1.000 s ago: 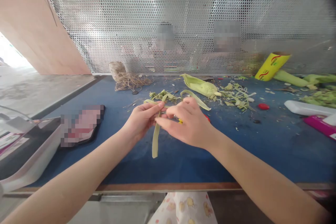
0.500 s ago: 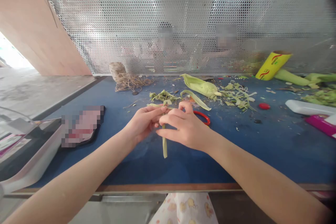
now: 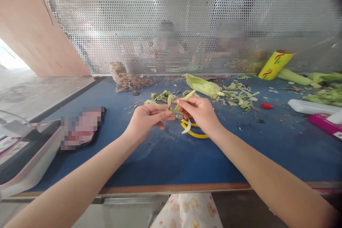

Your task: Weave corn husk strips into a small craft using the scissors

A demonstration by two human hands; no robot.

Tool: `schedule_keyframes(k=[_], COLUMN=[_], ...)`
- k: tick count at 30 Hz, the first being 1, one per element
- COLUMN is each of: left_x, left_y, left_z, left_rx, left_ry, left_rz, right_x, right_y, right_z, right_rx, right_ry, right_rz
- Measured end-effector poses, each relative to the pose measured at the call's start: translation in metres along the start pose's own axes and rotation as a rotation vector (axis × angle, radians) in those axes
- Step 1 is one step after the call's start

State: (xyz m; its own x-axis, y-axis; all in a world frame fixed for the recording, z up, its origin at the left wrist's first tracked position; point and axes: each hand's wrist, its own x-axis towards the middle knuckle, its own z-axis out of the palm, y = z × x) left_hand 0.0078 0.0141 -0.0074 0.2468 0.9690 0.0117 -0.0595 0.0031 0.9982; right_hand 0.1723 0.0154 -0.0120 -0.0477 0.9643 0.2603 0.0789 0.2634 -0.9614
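Both my hands meet over the middle of the blue table [image 3: 160,160], pinching strips of pale green corn husk [image 3: 171,105]. My left hand [image 3: 145,119] has its fingers closed on one end. My right hand [image 3: 201,114] pinches the other end, and a strip curls down from it. Under my right hand lie a yellow ring [image 3: 193,133] and a bit of a red ring. A partly husked corn cob [image 3: 204,87] lies just beyond my hands, beside a heap of husk scraps [image 3: 240,96].
A perforated metal screen [image 3: 187,17] stands at the back, with people behind it. A twine bundle [image 3: 127,80] lies back left, a yellow roll [image 3: 275,65] and green husks back right. A red cap [image 3: 266,105], a white and pink object [image 3: 317,112] and a machine [image 3: 29,153] at left.
My hands have risen and drawn apart. The long husk strip that hung down from them is now bent and pulled between them. The yellow ring on the table has come into view.
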Motion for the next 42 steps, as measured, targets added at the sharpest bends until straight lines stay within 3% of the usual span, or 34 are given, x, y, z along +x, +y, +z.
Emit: schedule_keyframes(k=[4,8,10,12,14,18,21,24,29,35,42], left_x=[-0.004,-0.003,-0.001,0.0,0.002,0.003,0.001,-0.001,-0.005,-0.005,-0.008], left_y=[0.001,0.002,0.003,0.004,0.006,0.006,0.007,0.008,0.008,0.003,0.009], left_z=[0.005,0.005,0.004,0.001,-0.001,-0.004,-0.003,-0.002,0.001,0.003,0.007], left_rx=[0.05,0.019,-0.026,-0.074,-0.11,-0.135,-0.078,0.07,0.268,0.282,0.251], left_ry=[-0.017,0.011,0.037,0.066,0.083,0.069,0.051,0.014,-0.045,-0.173,-0.234], left_rz=[0.026,0.012,-0.009,-0.042,-0.082,-0.118,-0.062,0.022,0.016,0.025,-0.008], right_x=[-0.004,-0.003,0.0,0.002,0.004,0.001,-0.001,0.001,0.003,0.003,0.001], right_y=[-0.006,-0.001,0.005,0.01,0.011,0.004,-0.001,-0.003,-0.006,-0.006,-0.005], right_z=[0.0,-0.001,-0.002,-0.005,-0.008,-0.016,-0.019,-0.021,-0.021,-0.017,-0.016], right_rx=[-0.118,-0.14,-0.237,-0.41,-0.635,-0.986,-1.009,-0.862,-0.483,-0.528,-0.594], right_ry=[-0.008,-0.151,-0.096,0.094,0.232,0.026,-0.106,-0.206,-0.244,-0.212,-0.246], right_rz=[-0.047,0.067,0.052,-0.101,-0.365,-0.847,-0.994,-0.916,-0.614,-0.611,-0.454])
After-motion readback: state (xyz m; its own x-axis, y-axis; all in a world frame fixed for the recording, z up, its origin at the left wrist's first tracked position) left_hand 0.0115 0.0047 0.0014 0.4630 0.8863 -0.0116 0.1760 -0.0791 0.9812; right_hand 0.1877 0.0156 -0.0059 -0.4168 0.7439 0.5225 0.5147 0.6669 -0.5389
